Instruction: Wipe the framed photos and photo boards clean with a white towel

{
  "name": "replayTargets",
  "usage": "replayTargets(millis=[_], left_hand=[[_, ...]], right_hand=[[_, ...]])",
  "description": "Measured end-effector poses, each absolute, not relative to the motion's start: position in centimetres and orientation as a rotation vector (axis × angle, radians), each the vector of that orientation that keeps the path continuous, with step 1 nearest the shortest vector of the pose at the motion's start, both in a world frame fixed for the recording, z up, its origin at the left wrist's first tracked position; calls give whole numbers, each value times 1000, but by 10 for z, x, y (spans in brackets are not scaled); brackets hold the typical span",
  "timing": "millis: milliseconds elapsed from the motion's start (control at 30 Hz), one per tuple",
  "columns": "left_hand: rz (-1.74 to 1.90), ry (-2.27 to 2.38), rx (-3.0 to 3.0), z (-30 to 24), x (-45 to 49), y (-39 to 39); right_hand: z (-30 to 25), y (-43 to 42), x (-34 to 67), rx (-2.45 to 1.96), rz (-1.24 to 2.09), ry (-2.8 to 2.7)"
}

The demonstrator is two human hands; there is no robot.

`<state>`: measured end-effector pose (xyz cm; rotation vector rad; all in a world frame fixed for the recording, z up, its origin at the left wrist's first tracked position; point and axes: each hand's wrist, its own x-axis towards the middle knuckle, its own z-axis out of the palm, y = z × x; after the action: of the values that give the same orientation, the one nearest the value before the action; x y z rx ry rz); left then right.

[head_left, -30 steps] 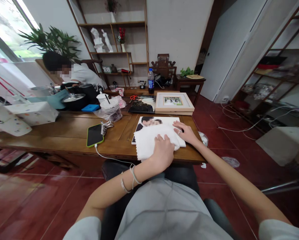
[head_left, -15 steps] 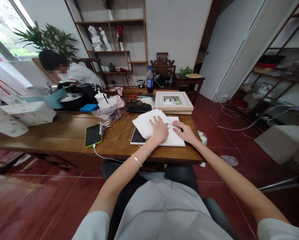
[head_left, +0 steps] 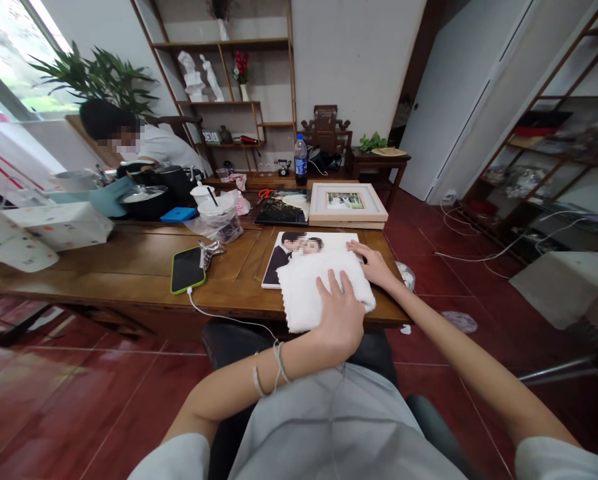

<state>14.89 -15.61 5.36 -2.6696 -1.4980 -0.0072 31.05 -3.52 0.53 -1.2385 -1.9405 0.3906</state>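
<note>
Cloth (head_left: 301, 293) crossed table edge (head_left: 241, 303) under splayed left hand (head_left: 341, 312); loose right hand (head_left: 376, 267) on print (head_left: 277, 262).

A matt, fluffy cloth (head_left: 301, 290) is seen under the left fingers (head_left: 334, 283); to their left, the worktop (head_left: 229, 267) is finished in glossy wood.

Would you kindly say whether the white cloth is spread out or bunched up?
Spread out: the cloth lies broadly flat beneath the left hand, its scalloped left edge showing; I cannot tell whether it is doubled.
</note>
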Motion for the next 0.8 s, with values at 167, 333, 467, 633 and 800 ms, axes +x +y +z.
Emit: replayTargets(millis=[167,333,467,633,800], left_hand=[[-5,-1474,-2715,62,129,-156],[-38,-1550,-2655,60,117,-115],[-46,-1587,-2664,55,98,-63],[-104,-1593,-2670,46,71,-15],[-160,-1543,-2662,43,66,-21]], right_hand=[[4,-35,310,-1247,367,-1947],[4,-36,306,-1278,333,-1925],[1,-36,307,-1274,310,-1930],[-3,-32,308,-1270,287,-1931],[-2,-33,308,-1256,296,-1934]])
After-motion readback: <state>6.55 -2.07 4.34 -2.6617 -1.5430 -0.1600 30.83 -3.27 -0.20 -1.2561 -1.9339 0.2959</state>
